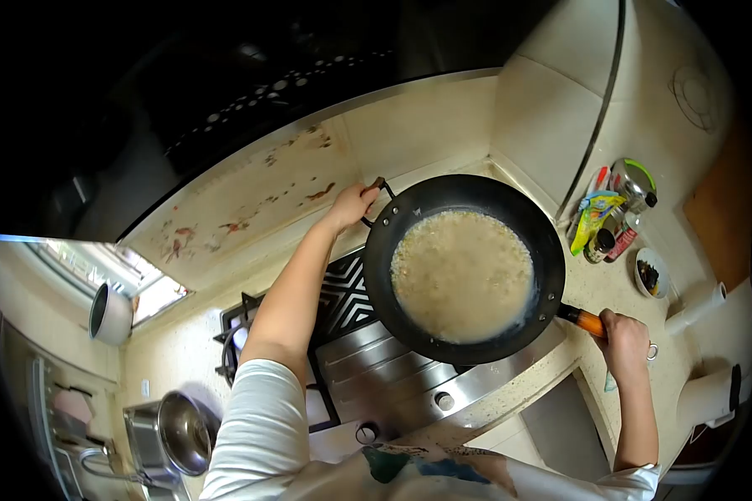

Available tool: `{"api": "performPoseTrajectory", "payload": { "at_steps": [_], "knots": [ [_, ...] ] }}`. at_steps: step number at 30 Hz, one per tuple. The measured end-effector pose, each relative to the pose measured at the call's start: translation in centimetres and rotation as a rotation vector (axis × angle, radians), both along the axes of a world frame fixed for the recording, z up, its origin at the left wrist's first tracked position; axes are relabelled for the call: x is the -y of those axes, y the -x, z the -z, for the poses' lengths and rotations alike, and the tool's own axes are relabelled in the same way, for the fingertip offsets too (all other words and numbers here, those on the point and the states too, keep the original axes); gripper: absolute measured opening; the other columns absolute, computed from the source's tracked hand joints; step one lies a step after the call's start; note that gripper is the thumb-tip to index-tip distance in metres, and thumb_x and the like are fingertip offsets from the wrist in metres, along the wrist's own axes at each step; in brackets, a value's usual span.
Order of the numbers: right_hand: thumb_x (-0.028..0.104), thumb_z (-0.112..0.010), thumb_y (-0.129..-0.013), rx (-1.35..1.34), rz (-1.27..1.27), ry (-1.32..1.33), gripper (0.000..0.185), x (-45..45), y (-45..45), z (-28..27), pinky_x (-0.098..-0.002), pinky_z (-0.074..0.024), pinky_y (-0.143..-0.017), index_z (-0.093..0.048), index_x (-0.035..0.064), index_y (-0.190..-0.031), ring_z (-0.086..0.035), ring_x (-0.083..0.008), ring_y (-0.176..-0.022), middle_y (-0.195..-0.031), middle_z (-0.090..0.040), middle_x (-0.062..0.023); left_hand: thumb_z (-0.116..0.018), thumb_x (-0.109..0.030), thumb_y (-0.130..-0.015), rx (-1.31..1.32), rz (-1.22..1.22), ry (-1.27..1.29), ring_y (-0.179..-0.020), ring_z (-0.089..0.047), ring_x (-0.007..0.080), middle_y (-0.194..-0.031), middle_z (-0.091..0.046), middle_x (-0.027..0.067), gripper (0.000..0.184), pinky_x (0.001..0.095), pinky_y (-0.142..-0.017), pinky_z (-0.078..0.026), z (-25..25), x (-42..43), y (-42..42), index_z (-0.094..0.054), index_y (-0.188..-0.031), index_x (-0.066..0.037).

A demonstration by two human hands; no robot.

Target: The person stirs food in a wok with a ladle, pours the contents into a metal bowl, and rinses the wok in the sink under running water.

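A large black wok (468, 190) is held between my two hands above the right part of the gas stove (376, 355). Cloudy, pale brown liquid with foamy edges (464, 275) fills its bottom. My left hand (353, 207) is closed around the small loop handle (381, 185) on the wok's far left side. At the near right, my right hand (624, 341) is wrapped round the long orange and black handle (586, 321). The wok hides the right burner, so I cannot tell whether it touches the stove.
At the right stand seasoning bottles (600, 245), a yellow-green packet (594, 219), a lidded pot (632, 184) and a white bowl with dark food (651, 274). A steel basin (185, 432) sits by the sink at lower left. The range hood (292, 83) hangs overhead.
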State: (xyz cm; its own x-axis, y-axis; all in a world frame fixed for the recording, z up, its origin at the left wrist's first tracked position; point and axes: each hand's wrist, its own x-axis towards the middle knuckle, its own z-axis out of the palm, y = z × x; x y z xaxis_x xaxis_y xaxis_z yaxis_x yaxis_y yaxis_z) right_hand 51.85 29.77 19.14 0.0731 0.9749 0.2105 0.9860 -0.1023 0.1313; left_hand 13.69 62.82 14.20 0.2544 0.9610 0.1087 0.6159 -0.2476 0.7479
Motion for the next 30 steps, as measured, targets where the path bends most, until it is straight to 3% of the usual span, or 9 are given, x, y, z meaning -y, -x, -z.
{"api": "performPoseTrajectory", "payload": {
  "at_steps": [4, 8, 11, 15, 18, 23, 25, 27, 30],
  "knots": [
    [0.011, -0.066, -0.061, 0.063, -0.078, -0.037, 0.018, 0.6, 0.8, -2.3, -0.0386, -0.0419, -0.054, -0.051, 0.0067, -0.070, -0.053, -0.0296, -0.057, -0.058, -0.052, -0.0109, -0.050, -0.034, -0.084, 0.068, -0.052, 0.097, -0.056, -0.044, 0.0117, -0.060, -0.050, 0.0016, 0.035, 0.0280, -0.053, -0.036, -0.9, 4.2, 3.9, -0.056, -0.078, 0.000],
    [0.007, -0.067, -0.058, 0.062, -0.182, -0.083, 0.020, 1.0, 1.8, -4.5, -0.0401, -0.0399, -0.053, -0.050, 0.0044, -0.070, -0.052, -0.0328, -0.058, -0.058, -0.051, -0.0140, -0.051, -0.038, -0.083, 0.100, -0.128, 0.087, -0.052, -0.037, 0.0095, -0.055, -0.045, -0.0014, 0.037, 0.0264, -0.051, -0.031, -1.0, 7.8, 8.8, -0.052, -0.065, -0.006],
    [0.003, -0.067, -0.057, -0.044, -0.220, -0.046, 0.021, 1.8, 5.5, -6.5, -0.0406, -0.0376, -0.052, -0.051, 0.0026, -0.070, -0.050, -0.0351, -0.059, -0.061, -0.051, -0.0171, -0.052, -0.035, -0.084, 0.259, -0.209, 0.237, -0.042, -0.032, 0.0049, -0.052, -0.043, -0.0037, 0.034, 0.0212, -0.038, -0.023, -5.3, 14.7, 14.0, -0.045, -0.062, -0.010],
    [0.002, -0.067, -0.056, -0.060, -0.441, -0.067, 0.023, 1.9, 8.1, -7.9, -0.0407, -0.0369, -0.052, -0.052, 0.0022, -0.073, -0.049, -0.0356, -0.059, -0.062, -0.051, -0.0175, -0.052, -0.034, -0.085, 0.409, -0.295, 0.389, -0.045, -0.038, 0.0045, -0.054, -0.047, -0.0023, 0.031, 0.0196, -0.040, -0.029, -7.7, 24.5, 20.0, -0.047, -0.065, -0.010],
    [0.002, -0.068, -0.055, -0.021, -0.552, -0.063, 0.024, 2.1, 12.3, -8.7, -0.0402, -0.0371, -0.054, -0.052, 0.0023, -0.073, -0.049, -0.0347, -0.058, -0.061, -0.050, -0.0167, -0.055, -0.033, -0.082, 0.499, -0.522, 0.272, -0.047, -0.049, 0.0071, -0.058, -0.053, 0.0005, 0.028, 0.0197, -0.040, -0.033, -8.0, 30.9, 25.3, -0.052, -0.070, -0.008],
    [0.002, -0.068, -0.052, -0.054, -0.744, 0.013, 0.026, 1.9, 22.6, -7.8, -0.0410, -0.0367, -0.057, -0.054, 0.0034, -0.074, -0.050, -0.0334, -0.060, -0.061, -0.052, -0.0141, -0.056, -0.032, -0.082, 0.453, -0.698, 0.266, -0.053, -0.050, 0.0066, -0.067, -0.057, 0.0022, 0.031, 0.0181, -0.045, -0.038, -9.5, 42.2, 34.4, -0.056, -0.091, -0.002],
    [0.003, -0.069, -0.051, -0.045, -0.856, -0.003, 0.027, 1.7, 26.1, -7.4, -0.0400, -0.0384, -0.056, -0.055, 0.0045, -0.074, -0.051, -0.0332, -0.060, -0.060, -0.053, -0.0137, -0.057, -0.035, -0.081, 0.492, -0.783, 0.253, -0.055, -0.051, 0.0076, -0.068, -0.057, 0.0014, 0.031, 0.0185, -0.047, -0.038, -8.3, 45.5, 39.0, -0.056, -0.089, -0.006],
    [0.006, -0.070, -0.053, -0.095, -0.922, 0.066, 0.026, 1.9, 30.1, -6.8, -0.0392, -0.0395, -0.057, -0.055, 0.0051, -0.074, -0.052, -0.0326, -0.062, -0.061, -0.054, -0.0137, -0.057, -0.043, -0.078, 0.478, -0.841, 0.217, -0.048, -0.046, 0.0058, -0.067, -0.060, 0.0015, 0.037, 0.0175, -0.038, -0.029, -8.7, 49.6, 41.8, -0.058, -0.087, -0.007],
    [0.010, -0.070, -0.055, -0.095, -1.046, 0.148, 0.023, 3.6, 36.4, -6.9, -0.0385, -0.0411, -0.057, -0.055, 0.0058, -0.071, -0.054, -0.0314, -0.062, -0.062, -0.055, -0.0121, -0.054, -0.038, -0.082, 0.598, -0.918, 0.231, -0.057, -0.052, 0.0066, -0.066, -0.060, 0.0006, 0.031, 0.0222, -0.045, -0.037, -9.8, 55.3, 45.1, -0.057, -0.086, -0.008]
  ]
}}
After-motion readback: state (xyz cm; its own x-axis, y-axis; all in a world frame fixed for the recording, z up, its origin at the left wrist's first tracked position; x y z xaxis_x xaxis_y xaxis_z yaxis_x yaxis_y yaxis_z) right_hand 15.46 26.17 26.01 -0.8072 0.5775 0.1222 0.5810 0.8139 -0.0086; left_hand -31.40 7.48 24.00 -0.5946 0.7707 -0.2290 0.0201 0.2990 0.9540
